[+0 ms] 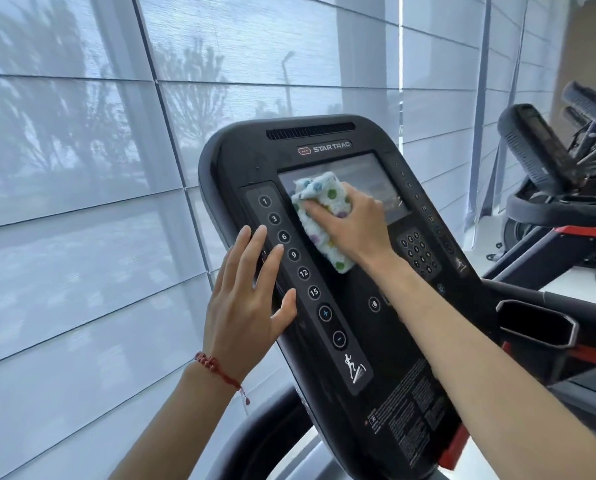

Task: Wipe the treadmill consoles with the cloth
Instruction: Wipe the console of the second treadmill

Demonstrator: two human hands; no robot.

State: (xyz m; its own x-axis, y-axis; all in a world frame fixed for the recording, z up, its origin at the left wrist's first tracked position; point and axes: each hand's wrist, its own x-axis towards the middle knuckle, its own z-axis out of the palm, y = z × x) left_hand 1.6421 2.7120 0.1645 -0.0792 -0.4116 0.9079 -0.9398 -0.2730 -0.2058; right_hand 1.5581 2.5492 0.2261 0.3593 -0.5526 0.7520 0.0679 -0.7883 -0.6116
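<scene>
Two hands on one console, the wiping under way on its screen.

From the head view, I have my right hand (353, 221) curled over the dotted cloth (321, 216), fingers close together and pressing it flat against the lower left part of the screen (376, 183) of the near treadmill console (324, 341); the cloth's tail hangs down past the screen's lower edge. My left hand (251, 299) lies flat with fingers spread on the console's left rim, just beside the column of numbered incline buttons (294, 254), bracing it. My worry is that thumb: it rests close to the buttons, and a sideways slip could press one. The dragging tail could likewise brush the keypad (419, 252). A second console (539, 147) stands well apart at right, not yet touched.
</scene>
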